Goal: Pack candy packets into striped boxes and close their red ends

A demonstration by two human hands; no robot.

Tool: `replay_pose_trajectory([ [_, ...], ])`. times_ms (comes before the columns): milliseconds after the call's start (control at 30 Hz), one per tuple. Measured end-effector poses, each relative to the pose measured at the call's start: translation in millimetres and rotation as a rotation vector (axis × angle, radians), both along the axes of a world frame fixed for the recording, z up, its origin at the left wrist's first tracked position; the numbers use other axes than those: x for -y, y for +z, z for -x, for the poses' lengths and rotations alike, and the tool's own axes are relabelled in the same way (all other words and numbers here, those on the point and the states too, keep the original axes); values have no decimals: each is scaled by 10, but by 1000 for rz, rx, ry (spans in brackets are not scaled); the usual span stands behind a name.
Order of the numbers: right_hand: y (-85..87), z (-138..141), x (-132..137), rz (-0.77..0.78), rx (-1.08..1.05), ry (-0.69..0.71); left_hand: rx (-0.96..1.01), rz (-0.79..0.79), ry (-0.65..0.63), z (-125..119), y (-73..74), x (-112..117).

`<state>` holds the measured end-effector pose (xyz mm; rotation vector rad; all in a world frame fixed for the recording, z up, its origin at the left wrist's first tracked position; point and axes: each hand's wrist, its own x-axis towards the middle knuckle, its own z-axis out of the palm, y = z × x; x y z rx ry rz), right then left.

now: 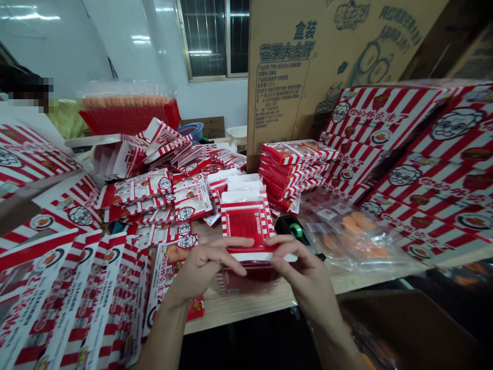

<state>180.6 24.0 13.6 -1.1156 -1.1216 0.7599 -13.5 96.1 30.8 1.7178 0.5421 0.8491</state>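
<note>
Between my hands, at the table's front edge, is a red-and-white striped cardboard box (245, 223) with white flaps standing up at its far end. My left hand (210, 262) lies along the near left side, its fingers reaching over the box's near edge. On the near right corner my right hand (296, 262) pinches a white flap (288, 258) between thumb and fingers. Below that edge a red, see-through-looking panel is blurred. Just right of the box lies a black tape dispenser (298, 234) with a green roll.
Striped boxes fill the left (96, 288) and the middle pile (134, 190). A stack (292, 164) stands behind the box, and larger striped cartons (385, 118) rise at right. Clear bags with orange pieces (358, 231) lie right. A brown carton (285, 103) stands behind; an open carton (416, 318) sits below.
</note>
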Motion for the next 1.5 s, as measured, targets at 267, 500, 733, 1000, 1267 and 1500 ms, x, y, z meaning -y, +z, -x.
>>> replay_pose_trajectory([
  [267, 1, -101, -98, -19, 114, 34, -72, -72, 37, 13, -63, -4],
  [500, -25, -277, -211, 52, 17, 262, -26, -71, 101, 3, -61, -4],
  [733, 87, -237, -169, -20, 115, 184, -57, -153, 145, -4, 37, 20],
  [1000, 125, -190, -181, -35, 291, 117, -158, -171, 256, -13, 4, 76],
  [1267, 57, -211, -177, -154, 257, 207, 22, -340, 187, 8, -102, 96],
  [1500, 20, -326, -130, -260, 394, 353, 23, -572, 171, 48, -221, 83],
])
